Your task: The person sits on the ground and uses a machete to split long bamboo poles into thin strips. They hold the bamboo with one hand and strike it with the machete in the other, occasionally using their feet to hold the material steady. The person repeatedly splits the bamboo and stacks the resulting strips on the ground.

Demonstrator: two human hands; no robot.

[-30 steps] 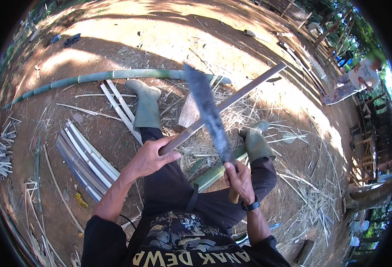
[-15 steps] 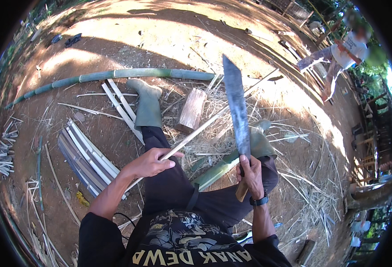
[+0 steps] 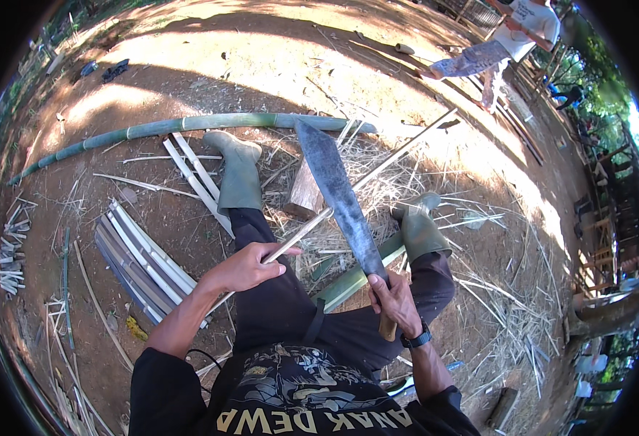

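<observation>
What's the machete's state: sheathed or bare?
Bare: the machete shows uncovered metal, its handle gripped in the right hand.

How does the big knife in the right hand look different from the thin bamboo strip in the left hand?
The big knife has a broad, dark grey blade, whereas the bamboo strip is narrow and light tan. The knife's tip points to the upper left; the strip slants to the upper right. The right hand grips the knife's handle; the strip extends past the left hand both ways. Both are held and cross in the view.
</observation>
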